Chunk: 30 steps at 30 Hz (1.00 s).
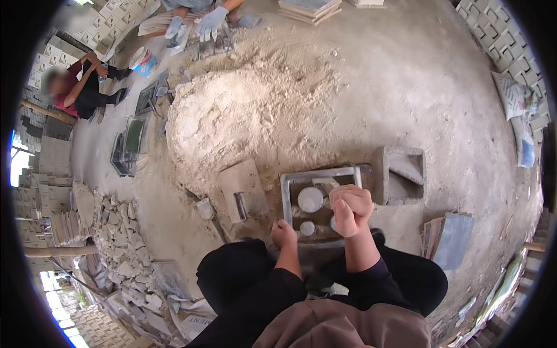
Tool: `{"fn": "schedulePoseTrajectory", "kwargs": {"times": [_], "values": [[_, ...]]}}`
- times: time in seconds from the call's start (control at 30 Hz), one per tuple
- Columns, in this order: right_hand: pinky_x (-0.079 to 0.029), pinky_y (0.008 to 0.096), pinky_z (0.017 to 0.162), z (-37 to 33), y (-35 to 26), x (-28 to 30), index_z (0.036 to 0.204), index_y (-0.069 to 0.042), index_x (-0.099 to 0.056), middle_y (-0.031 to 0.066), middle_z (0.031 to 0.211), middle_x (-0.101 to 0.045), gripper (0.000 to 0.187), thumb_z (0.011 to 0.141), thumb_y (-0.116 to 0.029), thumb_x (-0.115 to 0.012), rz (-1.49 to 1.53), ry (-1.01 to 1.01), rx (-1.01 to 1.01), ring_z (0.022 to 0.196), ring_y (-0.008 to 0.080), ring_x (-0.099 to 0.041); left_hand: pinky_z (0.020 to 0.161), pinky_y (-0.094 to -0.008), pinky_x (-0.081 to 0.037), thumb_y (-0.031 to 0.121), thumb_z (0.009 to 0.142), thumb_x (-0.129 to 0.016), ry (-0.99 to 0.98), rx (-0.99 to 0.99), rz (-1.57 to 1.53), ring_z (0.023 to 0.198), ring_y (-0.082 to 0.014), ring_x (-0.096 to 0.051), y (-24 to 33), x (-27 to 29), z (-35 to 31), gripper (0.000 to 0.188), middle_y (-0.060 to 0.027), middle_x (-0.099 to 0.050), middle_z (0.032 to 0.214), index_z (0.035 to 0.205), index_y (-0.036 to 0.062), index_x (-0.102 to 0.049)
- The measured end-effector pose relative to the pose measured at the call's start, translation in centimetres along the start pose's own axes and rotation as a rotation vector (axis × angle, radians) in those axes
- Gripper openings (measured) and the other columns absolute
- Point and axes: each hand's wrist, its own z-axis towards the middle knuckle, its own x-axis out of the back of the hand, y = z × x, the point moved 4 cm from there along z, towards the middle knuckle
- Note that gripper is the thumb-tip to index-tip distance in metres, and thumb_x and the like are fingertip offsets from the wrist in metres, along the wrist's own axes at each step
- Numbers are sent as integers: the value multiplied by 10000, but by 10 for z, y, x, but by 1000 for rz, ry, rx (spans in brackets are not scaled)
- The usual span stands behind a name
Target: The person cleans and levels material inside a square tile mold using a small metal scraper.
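Lying ahead, the rectangular frame [285, 197] has the right hand [352, 209] over its right side, the left hand [282, 234] beside its near-left corner; both are fisted, contents indiscernible.

1. Mould frame [285, 200]: grey, metal-looking, matt; rim dusty.
2. Round discs [310, 199] inside it: pale, smooth-faced, dull; material uncertain.
3. Powder heap [220, 110]: dry, fine-grained, matt; surface crumbly and uneven.
4. Floor [406, 104]: concrete-like, matt, filmed with dust.
5. Flat board [254, 182]: pale, dusty face; its bar handle [239, 207] looks smoother, possibly metal.
6. Square box [381, 177]: grey, rough, powder-coated walls.
7. Stacked plates [455, 240]: top one blue-grey, smooth, low sheen.
8. Rubble [125, 238]: rough, broken-edged, chalky.
9. Bucket [142, 62]: plastic-looking, smooth.
10. Co-worker's gloves [212, 23]: grey cloth, matt.
11. Wearer's trousers [232, 269]: black cloth, matt.
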Motion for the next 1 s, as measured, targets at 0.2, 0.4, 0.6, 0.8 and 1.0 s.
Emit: {"fn": "schedulePoseTrajectory", "kwargs": {"times": [0.2,0.4,0.6,0.8,1.0], "values": [[-244,311,357,-8,34,-9,483,-44,-342,53,430,-338,238,669,26,-471,-160,-165,-7,346,215,-342,704,-512,-418,321,778,-344,25,5,18,797,-437,-546,-4,-12,0,378,-220,-601,829,803,31,-585],[-209,306,343,6,-13,-37,479,-62,-306,27,425,-291,271,660,16,-491,19,-272,227,314,197,-290,659,-494,-405,313,775,-366,-24,-170,6,758,-429,-543,-10,-16,9,364,-219,-593,794,773,9,-566],[-228,316,353,17,-7,-41,480,-39,-327,35,410,-290,276,688,44,-488,-144,-128,70,321,208,-303,675,-495,-417,306,772,-360,-20,-119,-43,762,-427,-554,-11,-16,10,381,-235,-594,790,777,-10,-574],[-245,319,354,-3,35,-25,481,-34,-361,45,413,-333,255,674,26,-516,-198,-108,-20,330,216,-331,703,-508,-410,307,769,-357,0,-48,-39,797,-440,-542,4,-9,-3,382,-241,-594,819,785,-5,-575],[-209,297,356,-4,41,2,480,-23,-302,39,409,-275,307,705,25,-506,-163,54,-256,334,125,-270,699,-504,-408,314,771,-357,23,-25,6,805,-430,-541,-6,-8,6,380,-228,-597,832,796,9,-582]]}}
